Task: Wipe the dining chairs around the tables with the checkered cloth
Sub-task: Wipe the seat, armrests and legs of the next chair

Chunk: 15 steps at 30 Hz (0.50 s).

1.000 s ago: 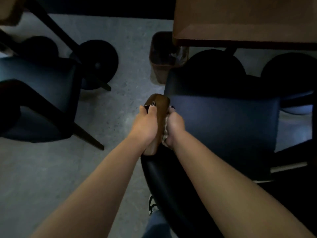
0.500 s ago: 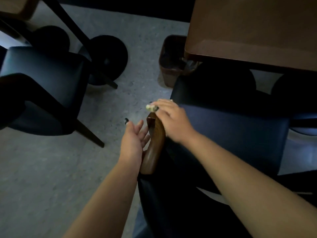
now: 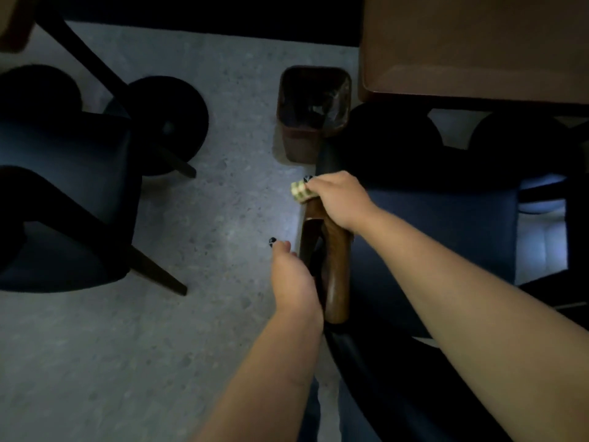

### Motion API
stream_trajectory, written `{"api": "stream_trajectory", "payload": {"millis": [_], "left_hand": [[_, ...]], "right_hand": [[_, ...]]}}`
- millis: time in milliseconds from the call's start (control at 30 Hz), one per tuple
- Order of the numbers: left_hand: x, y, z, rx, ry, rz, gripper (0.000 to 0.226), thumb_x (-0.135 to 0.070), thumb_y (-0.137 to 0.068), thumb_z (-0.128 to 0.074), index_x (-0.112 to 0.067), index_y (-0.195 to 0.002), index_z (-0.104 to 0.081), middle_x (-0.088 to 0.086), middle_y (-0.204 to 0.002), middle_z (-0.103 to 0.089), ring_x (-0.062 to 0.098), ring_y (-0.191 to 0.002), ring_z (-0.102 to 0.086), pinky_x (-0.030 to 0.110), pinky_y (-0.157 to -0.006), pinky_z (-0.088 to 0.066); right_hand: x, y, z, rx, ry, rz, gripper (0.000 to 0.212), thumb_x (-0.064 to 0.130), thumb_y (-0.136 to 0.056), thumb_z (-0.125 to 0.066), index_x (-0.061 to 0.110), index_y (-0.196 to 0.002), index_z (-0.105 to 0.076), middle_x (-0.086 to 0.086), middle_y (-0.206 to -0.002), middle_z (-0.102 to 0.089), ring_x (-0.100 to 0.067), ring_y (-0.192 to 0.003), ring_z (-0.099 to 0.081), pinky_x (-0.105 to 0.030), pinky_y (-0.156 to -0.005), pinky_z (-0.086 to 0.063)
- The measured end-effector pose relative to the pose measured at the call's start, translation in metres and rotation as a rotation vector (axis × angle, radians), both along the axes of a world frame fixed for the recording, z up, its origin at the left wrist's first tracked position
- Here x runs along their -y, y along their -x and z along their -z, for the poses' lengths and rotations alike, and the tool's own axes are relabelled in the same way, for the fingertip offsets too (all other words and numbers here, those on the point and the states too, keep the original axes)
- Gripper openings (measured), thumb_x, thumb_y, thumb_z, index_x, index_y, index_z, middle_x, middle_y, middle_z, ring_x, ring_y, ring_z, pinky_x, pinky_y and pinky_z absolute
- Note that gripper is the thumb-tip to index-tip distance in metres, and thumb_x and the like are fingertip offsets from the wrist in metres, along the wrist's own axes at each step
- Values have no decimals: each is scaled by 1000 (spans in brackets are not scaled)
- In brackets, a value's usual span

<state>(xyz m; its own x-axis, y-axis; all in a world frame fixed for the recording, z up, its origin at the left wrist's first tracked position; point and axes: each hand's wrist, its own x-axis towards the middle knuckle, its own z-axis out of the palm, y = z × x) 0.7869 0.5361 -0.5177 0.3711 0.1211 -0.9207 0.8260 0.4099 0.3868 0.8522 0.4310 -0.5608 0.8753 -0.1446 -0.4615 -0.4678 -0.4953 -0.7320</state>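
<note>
Brown wooden armrest (image 3: 334,266) of dark blue padded dining chair (image 3: 446,237), near centre: under wipe. Right hand (image 3: 341,199) now at far tip, fingers curled round bunched cream-and-green checkered cloth (image 3: 299,190); a second ago at mid-rail. Left hand (image 3: 291,279) slid nearer along left side of rail, touching it; whether gripping or flat, cannot tell. Judgement: rail stroke nearly complete; seat, back, other chairs pending. Brown lined waste bin (image 3: 314,110) beyond.

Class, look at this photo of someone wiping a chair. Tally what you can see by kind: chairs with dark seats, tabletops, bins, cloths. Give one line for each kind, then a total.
Chairs with dark seats: 2 (near chair, far chair)
Tabletops: 2 (right tabletop, left tabletop corner)
Bins: 1 (bin)
Cloths: 1 (checkered cloth)
Total: 6
</note>
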Motion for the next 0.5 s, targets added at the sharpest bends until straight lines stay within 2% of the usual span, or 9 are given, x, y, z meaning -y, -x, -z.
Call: {"api": "stream_trajectory", "payload": {"millis": [67, 133, 167, 200, 233, 267, 333, 433, 500], "left_hand": [[-2, 2, -2, -3, 32, 16, 43, -37, -105, -30, -14, -134, -51, -1, -98, -60, 6, -67, -54, 24, -68, -48], [-11, 3, 3, 1, 60, 28, 41, -36, -105, -29, -9, -110, -59, -2, -74, -69, 7, -56, -64, 20, -48, -49], [-17, 1, 5, 2, 86, 29, 43, -37, -105, -28, -9, -113, -59, 1, -83, -73, 8, -67, -69, 20, -54, -51], [-24, -2, 8, 2, 103, 31, 46, -39, -104, -27, -10, -126, -56, 5, -109, -70, 10, -93, -68, 23, -72, -52], [-32, -5, 11, 7, 111, 35, 50, -40, -104, -25, -13, -139, -48, 7, -135, -57, 14, -121, -56, 29, -91, -46], [-40, -9, 14, 17, 116, 45, 52, -42, -104, -24, -14, -145, -43, 8, -149, -43, 18, -137, -41, 36, -104, -36], [-55, -15, 21, 50, 121, 68, 54, -43, -104, -21, -14, -144, -44, 11, -153, -38, 22, -143, -31, 42, -114, -25], [-72, -21, 28, 86, 143, 106, 55, -46, -104, -22, -13, -137, -51, 14, -142, -50, 26, -138, -40, 48, -116, -27], [-78, -24, 28, 115, 164, 167, 53, -46, -104, -23, -13, -133, -53, 15, -135, -56, 27, -132, -46, 50, -114, -31]], "right_hand": [[-2, 30, -23, 228, 91, -121, 27, 17, -94, -51, 2, -86, -71, -13, -102, -70, -26, -101, -60, -40, -92, -44], [-6, 51, -51, 331, 271, -556, 29, 17, -93, -46, 4, -89, -72, -10, -112, -68, -24, -114, -56, -36, -102, -36], [-8, 55, -63, 307, 392, -800, 33, 20, -93, -42, 5, -92, -72, -9, -112, -68, -25, -115, -55, -37, -104, -34], [-11, 55, -72, 253, 515, -1003, 37, 25, -94, -39, 8, -92, -72, -8, -107, -68, -26, -110, -56, -38, -102, -34], [-15, 51, -80, 197, 623, -1169, 40, 28, -95, -36, 11, -90, -71, -8, -99, -69, -27, -102, -57, -40, -99, -37], [-21, 44, -86, 141, 697, -1308, 39, 29, -96, -35, 13, -89, -70, -8, -94, -68, -28, -93, -58, -41, -94, -41], [-40, 31, -89, -42, 748, -1468, 32, 28, -95, -38, 15, -87, -66, -5, -89, -65, -25, -80, -57, -39, -85, -47], [-71, 13, -72, -474, 787, -1521, 20, 24, -94, -43, 13, -81, -52, -1, -78, -48, -19, -72, -51, -38, -86, -48], [-82, 11, -64, -605, 793, -1507, 24, 24, -95, -41, 13, -112, -55, -5, -95, -52, -23, -91, -55, -40, -93, -47]]}}
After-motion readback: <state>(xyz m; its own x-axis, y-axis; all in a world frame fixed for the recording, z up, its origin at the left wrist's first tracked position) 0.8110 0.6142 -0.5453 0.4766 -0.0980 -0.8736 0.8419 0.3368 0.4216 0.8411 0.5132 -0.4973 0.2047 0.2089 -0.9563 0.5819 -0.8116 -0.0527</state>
